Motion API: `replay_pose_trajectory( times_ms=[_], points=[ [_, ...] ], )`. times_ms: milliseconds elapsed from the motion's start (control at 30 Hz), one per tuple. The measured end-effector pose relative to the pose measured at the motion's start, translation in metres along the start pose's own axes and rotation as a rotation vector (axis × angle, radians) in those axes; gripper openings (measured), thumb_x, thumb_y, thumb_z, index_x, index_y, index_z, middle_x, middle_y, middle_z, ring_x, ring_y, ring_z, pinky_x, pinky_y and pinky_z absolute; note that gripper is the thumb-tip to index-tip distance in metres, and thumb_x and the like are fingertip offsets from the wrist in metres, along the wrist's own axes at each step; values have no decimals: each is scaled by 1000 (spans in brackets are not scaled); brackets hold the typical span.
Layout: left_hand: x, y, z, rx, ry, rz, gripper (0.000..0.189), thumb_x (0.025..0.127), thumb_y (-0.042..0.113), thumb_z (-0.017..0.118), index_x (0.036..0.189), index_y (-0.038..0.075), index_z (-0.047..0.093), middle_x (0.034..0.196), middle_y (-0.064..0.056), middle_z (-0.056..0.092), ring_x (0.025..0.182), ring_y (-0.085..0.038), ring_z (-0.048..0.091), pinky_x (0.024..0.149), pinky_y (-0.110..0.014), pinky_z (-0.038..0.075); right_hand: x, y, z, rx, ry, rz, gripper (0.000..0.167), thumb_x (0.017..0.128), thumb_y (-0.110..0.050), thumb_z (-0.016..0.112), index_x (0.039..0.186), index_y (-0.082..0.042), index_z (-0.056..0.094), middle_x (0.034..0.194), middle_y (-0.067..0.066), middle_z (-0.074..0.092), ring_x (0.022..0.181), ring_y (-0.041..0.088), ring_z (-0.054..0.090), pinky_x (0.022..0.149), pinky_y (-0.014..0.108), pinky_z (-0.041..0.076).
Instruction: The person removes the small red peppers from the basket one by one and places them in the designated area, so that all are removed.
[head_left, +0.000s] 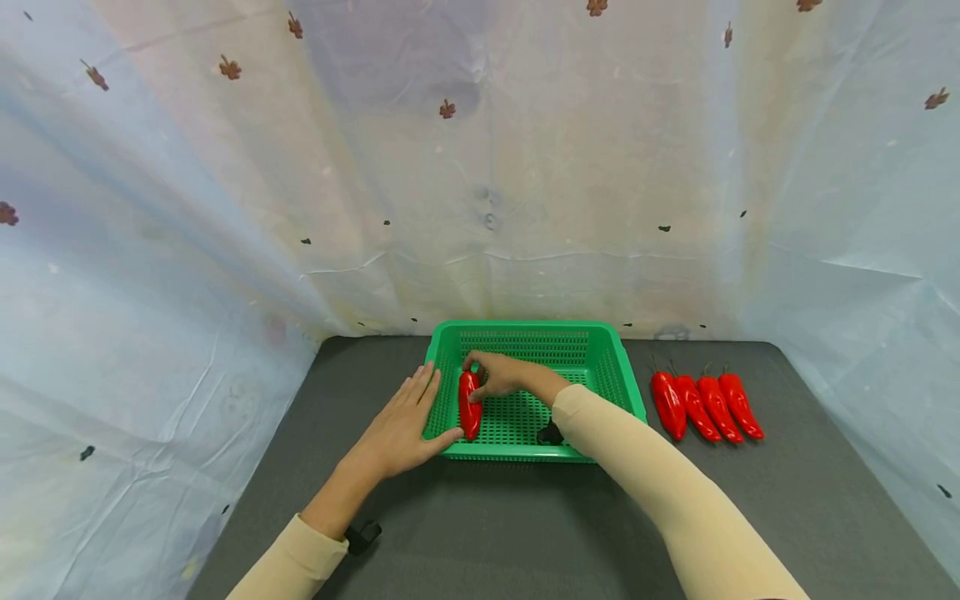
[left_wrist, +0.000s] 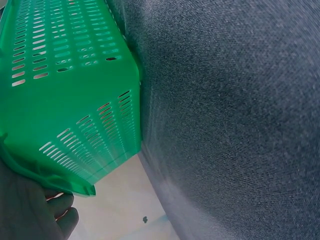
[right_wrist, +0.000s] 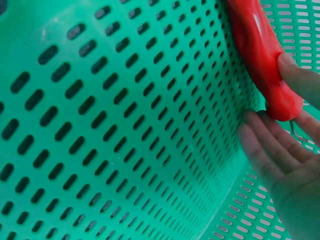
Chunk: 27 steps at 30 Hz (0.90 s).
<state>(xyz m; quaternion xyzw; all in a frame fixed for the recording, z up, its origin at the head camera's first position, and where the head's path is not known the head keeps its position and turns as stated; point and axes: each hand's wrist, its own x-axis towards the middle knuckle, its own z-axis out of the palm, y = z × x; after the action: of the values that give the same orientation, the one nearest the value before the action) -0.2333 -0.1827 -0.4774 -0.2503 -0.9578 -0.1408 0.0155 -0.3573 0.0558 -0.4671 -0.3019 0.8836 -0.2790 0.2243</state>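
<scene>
A green perforated plastic basket [head_left: 525, 452] stands on the dark grey table. Inside it, along the left wall, is a glossy red chili pepper [head_left: 470, 408], its stem end toward the back. My right hand [head_left: 497, 373] reaches in and pinches the pepper near that stem end; in the right wrist view the thumb [right_wrist: 297, 75] presses its side. Across the basket's left rim rests my left hand [head_left: 405, 425], fingers extended and thumb spread to the front left corner. The left wrist view has the basket's outer wall [left_wrist: 70, 110] beside part of that hand [left_wrist: 30, 210].
Right of the basket, several red chili peppers [head_left: 705, 406] lie side by side on the table [head_left: 510, 533], stems pointing back. A pale plastic sheet [head_left: 525, 192] hangs behind the table and at both sides. Small black devices sit at the left wrist [head_left: 363, 537] and right wrist [head_left: 550, 434].
</scene>
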Motion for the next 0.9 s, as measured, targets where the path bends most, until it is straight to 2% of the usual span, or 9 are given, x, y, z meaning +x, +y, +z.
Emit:
replay_pose_trajectory(
  times_ms=[167, 333, 533, 767, 900],
  points=[
    [0, 0, 1, -4, -1, -1, 107, 103, 74, 51, 172, 3, 13, 180, -14, 1, 167, -33, 5, 134, -53, 12, -1, -3, -3, 25, 16, -36, 62, 100, -14, 80, 152, -3, 49, 131, 20, 65, 110, 29, 69, 87, 40, 61],
    [1, 0, 0, -3, 5, 3, 106, 102, 73, 52, 171, 1, 15, 180, -15, 4, 167, -33, 5, 134, -53, 12, -2, -5, -5, 61, 37, -27, 57, 101, -8, 77, 151, -5, 50, 137, 24, 61, 113, 33, 70, 88, 41, 62],
    [1, 0, 0, 9, 1, 3, 106, 103, 73, 52, 171, 1, 14, 180, -16, 4, 167, -33, 6, 135, -52, 12, -2, -4, -3, 220, 7, -30, 57, 100, 2, 73, 150, 0, 46, 146, 30, 52, 119, 39, 69, 94, 49, 64],
    [2, -1, 1, 13, -5, 5, 107, 103, 74, 51, 171, 1, 13, 180, -16, 3, 167, -33, 5, 135, -53, 12, -4, -2, -4, 232, -17, -78, 57, 101, 1, 72, 151, 0, 44, 132, 23, 65, 115, 34, 72, 97, 55, 62],
    [2, -1, 2, 13, 5, 10, 106, 103, 73, 51, 171, 1, 14, 180, -16, 5, 167, -34, 6, 134, -54, 13, -5, -1, -7, 225, -11, -100, 55, 102, 1, 71, 150, -1, 44, 129, 21, 68, 112, 32, 73, 94, 50, 63]
  ],
)
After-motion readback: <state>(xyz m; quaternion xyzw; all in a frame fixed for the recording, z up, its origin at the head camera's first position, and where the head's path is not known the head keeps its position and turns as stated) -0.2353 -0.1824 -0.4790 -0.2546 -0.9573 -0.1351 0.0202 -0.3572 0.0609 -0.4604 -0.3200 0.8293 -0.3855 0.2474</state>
